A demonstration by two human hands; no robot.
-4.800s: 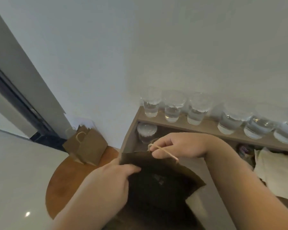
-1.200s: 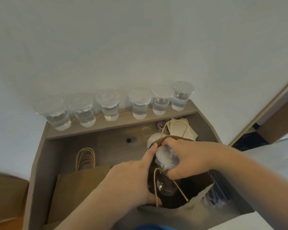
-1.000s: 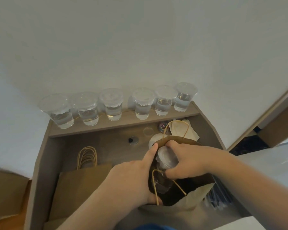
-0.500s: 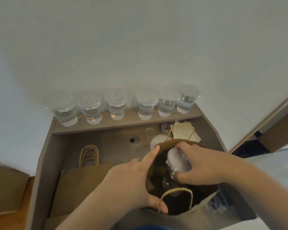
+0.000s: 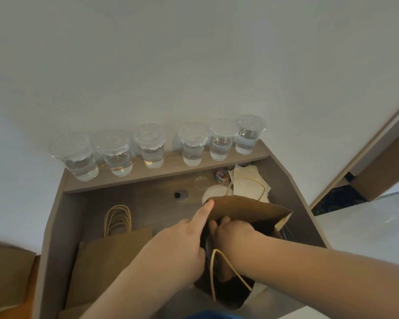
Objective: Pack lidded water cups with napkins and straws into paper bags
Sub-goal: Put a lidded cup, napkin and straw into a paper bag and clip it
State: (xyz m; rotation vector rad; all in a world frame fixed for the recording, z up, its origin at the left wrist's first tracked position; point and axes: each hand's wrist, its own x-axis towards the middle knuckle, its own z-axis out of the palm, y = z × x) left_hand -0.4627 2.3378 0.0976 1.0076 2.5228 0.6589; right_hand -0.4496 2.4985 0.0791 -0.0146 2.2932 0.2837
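The open paper bag (image 5: 247,209) is pinched at its left rim by the left hand (image 5: 177,247), index finger stretched along the edge. The right hand (image 5: 235,232) is buried inside the bag; its grip cannot be told. Six lidded cups (image 5: 151,146) are lined along the shelf (image 5: 171,173) behind.

Right hand (image 5: 234,233) inside the open bag (image 5: 247,208), left hand (image 5: 177,247) on its left rim. Behind both hands, on the shelf (image 5: 171,173): six cups (image 5: 191,143) in a row. Just behind the right hand, napkins (image 5: 247,178). Left of the left hand, flat bags (image 5: 111,254) on the surface (image 5: 148,203).
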